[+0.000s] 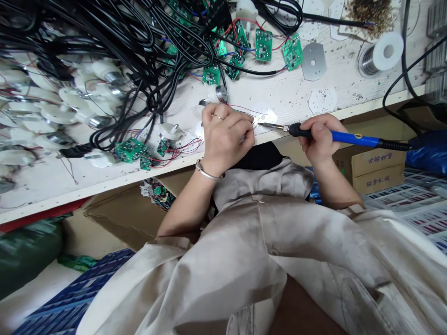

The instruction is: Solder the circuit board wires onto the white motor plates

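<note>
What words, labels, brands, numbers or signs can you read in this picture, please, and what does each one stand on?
Nothing can be quoted with certainty.
Cardboard box: dark printed characters, too blurred to read.
Printed sheets: small print, too blurred to read.
Green circuit boards: any markings are too small to read.
Blue soldering iron: no readable lettering.

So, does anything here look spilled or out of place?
A heap of brown crumbly debris lies loose at the far corner of the bench, looking spilled; I cannot tell what it is. The black cables are tangled.
</note>
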Available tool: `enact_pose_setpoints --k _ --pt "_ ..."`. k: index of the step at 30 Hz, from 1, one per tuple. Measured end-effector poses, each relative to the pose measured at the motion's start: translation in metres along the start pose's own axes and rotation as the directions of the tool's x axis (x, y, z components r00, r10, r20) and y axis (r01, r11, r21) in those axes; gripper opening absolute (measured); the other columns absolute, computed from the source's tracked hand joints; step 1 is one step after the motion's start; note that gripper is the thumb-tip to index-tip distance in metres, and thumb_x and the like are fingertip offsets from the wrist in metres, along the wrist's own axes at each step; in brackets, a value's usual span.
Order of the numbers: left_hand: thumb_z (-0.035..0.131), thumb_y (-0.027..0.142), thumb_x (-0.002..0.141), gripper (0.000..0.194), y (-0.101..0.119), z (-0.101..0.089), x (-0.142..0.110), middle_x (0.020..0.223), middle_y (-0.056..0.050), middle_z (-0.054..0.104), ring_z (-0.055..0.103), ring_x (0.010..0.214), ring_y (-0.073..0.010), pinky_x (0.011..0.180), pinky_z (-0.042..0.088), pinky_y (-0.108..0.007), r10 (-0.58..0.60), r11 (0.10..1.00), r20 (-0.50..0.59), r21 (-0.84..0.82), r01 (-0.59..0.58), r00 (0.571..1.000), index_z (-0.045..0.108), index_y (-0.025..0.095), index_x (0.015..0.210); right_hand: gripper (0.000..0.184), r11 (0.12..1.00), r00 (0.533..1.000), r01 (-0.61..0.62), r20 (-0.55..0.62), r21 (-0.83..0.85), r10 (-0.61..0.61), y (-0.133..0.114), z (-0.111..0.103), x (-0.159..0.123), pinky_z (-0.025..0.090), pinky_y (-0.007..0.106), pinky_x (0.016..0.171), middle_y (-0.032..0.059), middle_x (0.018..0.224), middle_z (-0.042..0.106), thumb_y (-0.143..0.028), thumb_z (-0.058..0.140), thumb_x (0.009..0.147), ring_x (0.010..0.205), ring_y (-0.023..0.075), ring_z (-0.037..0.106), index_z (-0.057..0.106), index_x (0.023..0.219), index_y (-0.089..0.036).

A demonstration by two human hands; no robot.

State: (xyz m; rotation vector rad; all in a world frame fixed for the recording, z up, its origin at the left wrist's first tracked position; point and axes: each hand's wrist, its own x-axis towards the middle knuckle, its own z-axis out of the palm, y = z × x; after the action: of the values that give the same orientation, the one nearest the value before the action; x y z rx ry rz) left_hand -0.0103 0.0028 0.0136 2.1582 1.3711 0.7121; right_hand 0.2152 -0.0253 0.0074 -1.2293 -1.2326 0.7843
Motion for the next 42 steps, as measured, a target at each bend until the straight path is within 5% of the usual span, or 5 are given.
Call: enact_pose_setpoints --k 24,35,42 --pt "0.058 0.027 0.090 0.012 0.003 0.000 0.000 0.096 0.001 0.077 0.066 0.095 -0.0249 0.105 0.042 -0.063 0.018 0.997 -0.038 0.074 -0.015 0.999 0.062 0.028 0.079 0.037 0.998 0.994 -0.060 0.093 0.034 0.057 -0.004 -0.007 0.003 0.039 0.023 0.043 -0.0075 0.046 0.053 -0.054 0.062 0.091 0.037 0.0068 0.046 0.074 0.077 -0.022" --pt "0.060 0.025 0.091 0.011 0.001 -0.002 -0.001 0.100 0.000 0.076 0.064 0.103 -0.0270 0.113 0.036 -0.065 -0.016 1.000 0.012 -0.011 0.016 1.000 0.065 0.029 0.083 0.050 0.992 0.987 -0.093 0.124 -0.085 0.103 -0.003 -0.009 0.004 0.040 0.027 0.043 -0.0053 0.046 0.048 -0.069 0.056 0.089 0.038 0.0095 0.044 0.072 0.076 -0.024" --pt "0.058 0.024 0.092 0.013 -0.001 -0.001 -0.002 0.103 0.001 0.076 0.064 0.102 -0.0255 0.111 0.037 -0.062 0.023 1.000 -0.008 0.021 -0.023 1.000 0.064 0.027 0.082 0.032 0.988 0.997 0.056 -0.059 0.147 -0.048 0.002 0.001 0.005 0.030 0.022 0.035 -0.0087 0.044 0.044 -0.051 0.061 0.094 0.033 0.0058 0.038 0.071 0.079 -0.024"
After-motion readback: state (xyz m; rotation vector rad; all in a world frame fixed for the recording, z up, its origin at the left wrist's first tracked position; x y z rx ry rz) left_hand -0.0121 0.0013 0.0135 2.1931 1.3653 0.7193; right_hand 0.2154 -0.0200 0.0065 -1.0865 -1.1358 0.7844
